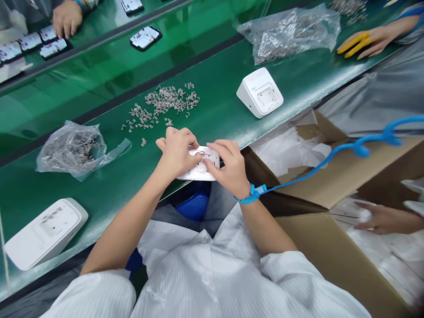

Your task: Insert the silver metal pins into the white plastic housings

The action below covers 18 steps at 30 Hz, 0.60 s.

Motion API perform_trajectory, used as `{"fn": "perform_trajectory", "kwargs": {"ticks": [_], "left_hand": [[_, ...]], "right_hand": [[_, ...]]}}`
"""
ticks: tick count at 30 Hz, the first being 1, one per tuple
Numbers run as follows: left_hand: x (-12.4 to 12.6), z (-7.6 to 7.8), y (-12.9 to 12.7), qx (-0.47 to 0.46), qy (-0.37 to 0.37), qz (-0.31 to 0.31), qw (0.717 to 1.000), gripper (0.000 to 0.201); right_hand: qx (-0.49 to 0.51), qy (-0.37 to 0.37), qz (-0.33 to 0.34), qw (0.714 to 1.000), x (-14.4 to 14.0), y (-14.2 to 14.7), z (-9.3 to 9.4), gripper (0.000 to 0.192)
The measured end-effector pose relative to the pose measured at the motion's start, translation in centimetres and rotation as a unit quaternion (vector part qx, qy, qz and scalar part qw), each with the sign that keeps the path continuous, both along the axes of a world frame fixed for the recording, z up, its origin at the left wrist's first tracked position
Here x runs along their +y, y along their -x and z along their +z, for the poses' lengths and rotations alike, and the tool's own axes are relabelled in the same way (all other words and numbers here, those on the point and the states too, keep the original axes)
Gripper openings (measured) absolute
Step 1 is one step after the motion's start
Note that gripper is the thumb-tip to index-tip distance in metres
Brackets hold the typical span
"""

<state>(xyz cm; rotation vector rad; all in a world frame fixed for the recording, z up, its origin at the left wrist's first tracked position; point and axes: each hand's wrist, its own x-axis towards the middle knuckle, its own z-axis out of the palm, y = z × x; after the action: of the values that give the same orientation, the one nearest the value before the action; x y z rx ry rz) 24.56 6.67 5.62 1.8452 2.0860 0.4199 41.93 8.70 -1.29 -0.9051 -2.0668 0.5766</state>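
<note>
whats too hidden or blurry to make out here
1. Head view: the part of the white housing under the left hand and right hand; thumbs cover it.
2. Head view: exact shapes in the loose metal pile; pieces too small.
3. Head view: how many pieces the left plastic bag holds; creased plastic blurs them.
4. Head view: full extent of the top-right metal pile; top edge cuts it off.

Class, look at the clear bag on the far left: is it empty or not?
Not empty: small metal parts show through the bag.
</note>
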Motion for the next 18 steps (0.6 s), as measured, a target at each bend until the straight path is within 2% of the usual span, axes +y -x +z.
{"fn": "perform_trajectory", "kwargs": {"ticks": [2, 6, 10, 16, 18], "left_hand": [[-0.2, -0.1, 0.1, -0.001, -0.008, 0.002, 1.000, 0.003], [-0.8, -0.2, 0.5, -0.010, -0.023, 0.009, 1.000, 0.012], [-1.4, -0.3, 0.3, 0.016, -0.035, -0.002, 0.999, 0.013], [-1.8, -0.1, -1.1, 0.065, -0.043, 0.019, 0.997, 0.006], [-1.9, 0.0, -1.5, 0.087, -0.043, 0.016, 0.995, 0.003]], "right_hand": [[-0.005, 0.016, -0.010, 1.000, 0.5, 0.3, 0.1, 0.027], [-0.017, 0.039, -0.005, 0.999, 1.2, 0.9, 0.6, 0.017], [-0.012, 0.044, 0.000, 0.999, 1.8, 1.2, 0.7, 0.010], [-0.037, 0.046, 0.033, 0.998, 2.8, 0.6, 1.1, 0.007], [-0.063, 0.056, 0.078, 0.993, 3.7, 0.4, 1.7, 0.006]]}}
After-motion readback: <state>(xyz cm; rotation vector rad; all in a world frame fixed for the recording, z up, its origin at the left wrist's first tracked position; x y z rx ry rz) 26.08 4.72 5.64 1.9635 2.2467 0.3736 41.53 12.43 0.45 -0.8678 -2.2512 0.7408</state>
